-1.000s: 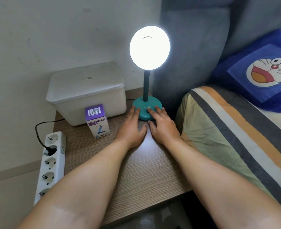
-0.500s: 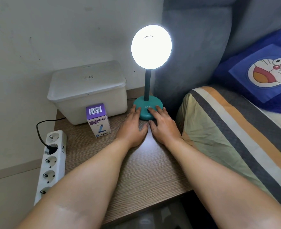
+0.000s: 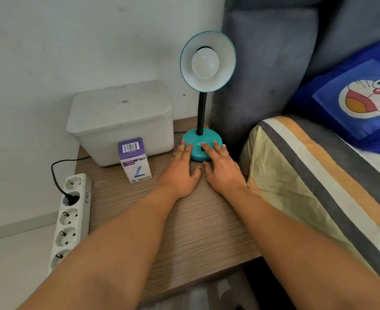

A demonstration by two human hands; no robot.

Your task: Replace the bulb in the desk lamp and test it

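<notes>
A teal desk lamp stands at the back of the wooden bedside table, its round base (image 3: 201,142) under a black gooseneck. The shade (image 3: 208,61) faces me with a white bulb (image 3: 204,64) screwed in, and the bulb is dark. My left hand (image 3: 181,170) lies flat on the table, fingertips touching the left edge of the base. My right hand (image 3: 222,168) lies flat beside it, fingers resting on the front of the base near the black switch. Neither hand holds anything. A purple and white bulb box (image 3: 135,159) stands left of my left hand.
A white lidded plastic box (image 3: 119,121) sits at the back left of the table (image 3: 195,231). A white power strip (image 3: 69,218) with one black plug in it hangs along the table's left side. A bed with a striped pillow (image 3: 318,186) and a blue cartoon cushion (image 3: 359,97) borders the right.
The lamp was lit in both earlier frames and is now off. My hands have stayed at the base, the right fingers shifting slightly on it.
</notes>
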